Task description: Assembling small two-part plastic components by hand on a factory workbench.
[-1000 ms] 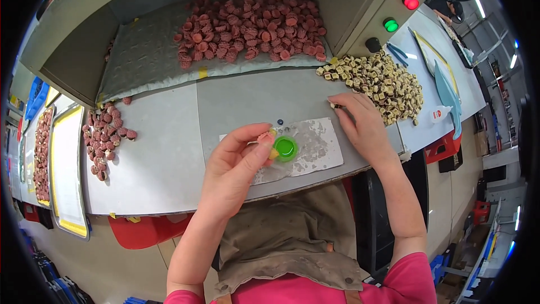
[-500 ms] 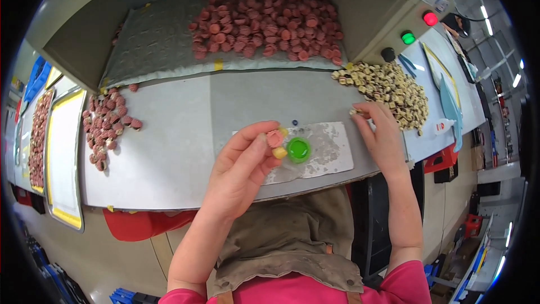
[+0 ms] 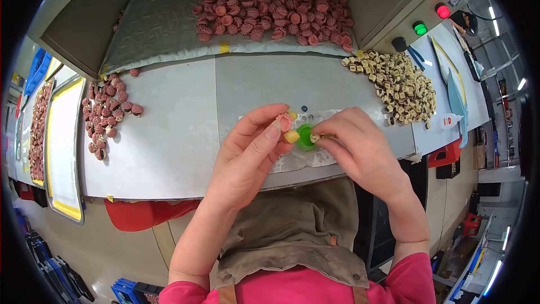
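At far left I have a yellow-edged tray (image 3: 64, 152), then a heap of red, berry-like pieces (image 3: 107, 112) near the table's side edge. Grey tabletop (image 3: 174, 129) stretches from there to the left hand (image 3: 239, 160), which pinches a pink cup (image 3: 284, 122) over the table, wrist crossing the front edge. Just right, a green dish (image 3: 304, 138) sits by the right hand (image 3: 364, 152), pinching a small pale piece (image 3: 315, 137) at its rim; from here I can't tell whether they touch. Beyond lie cream-and-brown cubes (image 3: 402, 87). Tiled floor (image 3: 135, 247) shows below.
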Demonstrator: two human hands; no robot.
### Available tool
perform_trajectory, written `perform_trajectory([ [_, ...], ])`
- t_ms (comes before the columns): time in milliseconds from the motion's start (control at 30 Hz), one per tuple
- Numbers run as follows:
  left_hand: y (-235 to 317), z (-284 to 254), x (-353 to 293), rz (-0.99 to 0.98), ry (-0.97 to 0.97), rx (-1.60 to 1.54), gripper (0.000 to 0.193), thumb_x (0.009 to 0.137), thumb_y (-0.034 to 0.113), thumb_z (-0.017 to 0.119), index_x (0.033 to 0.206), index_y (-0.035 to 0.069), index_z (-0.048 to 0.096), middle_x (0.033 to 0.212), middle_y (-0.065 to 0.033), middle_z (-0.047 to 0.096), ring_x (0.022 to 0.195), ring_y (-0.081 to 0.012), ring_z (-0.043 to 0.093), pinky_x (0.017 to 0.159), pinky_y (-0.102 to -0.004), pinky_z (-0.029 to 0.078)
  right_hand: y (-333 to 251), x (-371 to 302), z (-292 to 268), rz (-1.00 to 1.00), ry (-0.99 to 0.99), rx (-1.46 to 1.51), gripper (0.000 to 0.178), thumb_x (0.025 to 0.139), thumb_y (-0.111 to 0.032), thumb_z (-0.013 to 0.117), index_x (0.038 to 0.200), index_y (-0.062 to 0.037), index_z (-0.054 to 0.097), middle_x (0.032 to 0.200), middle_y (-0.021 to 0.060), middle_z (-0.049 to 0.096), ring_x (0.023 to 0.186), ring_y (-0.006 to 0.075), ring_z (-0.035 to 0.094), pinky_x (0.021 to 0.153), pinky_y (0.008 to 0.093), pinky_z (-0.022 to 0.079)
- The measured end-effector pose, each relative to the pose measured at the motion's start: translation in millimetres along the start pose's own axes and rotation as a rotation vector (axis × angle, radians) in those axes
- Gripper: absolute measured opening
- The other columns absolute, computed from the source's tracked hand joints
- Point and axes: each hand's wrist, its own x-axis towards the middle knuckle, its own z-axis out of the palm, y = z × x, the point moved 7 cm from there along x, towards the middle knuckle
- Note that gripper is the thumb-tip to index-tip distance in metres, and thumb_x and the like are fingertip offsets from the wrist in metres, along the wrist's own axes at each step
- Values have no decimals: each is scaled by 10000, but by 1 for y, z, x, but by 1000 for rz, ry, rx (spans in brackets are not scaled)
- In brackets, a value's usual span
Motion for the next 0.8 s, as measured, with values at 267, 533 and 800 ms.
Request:
perform_trajectory([
  [267,1,0,1,28,-6,41,334,964,139,539,1280,42,490,1127,-27,602,964,-102,579,841,-244,486,-4,5,21,-98,-1,-219,185,774,-19,664,954,-31,625,843,96,559,796,284,546,706,383,468],
  [533,3,-1,-2,-8,-52,-18,326,984,187,518,1270,33,494,1119,-26,611,1021,-90,560,859,-236,451,-3,-2,16,-63,-11,-159,181,794,-8,640,971,-33,610,905,83,566,819,250,561,747,341,469],
  [800,-2,7,-2,-21,-135,16,298,1001,220,481,1230,31,499,1100,-27,605,960,-90,560,825,-251,453,6,-7,1,169,205,574,205,844,-10,628,1048,-10,609,945,103,591,806,204,590,746,302,482],
])
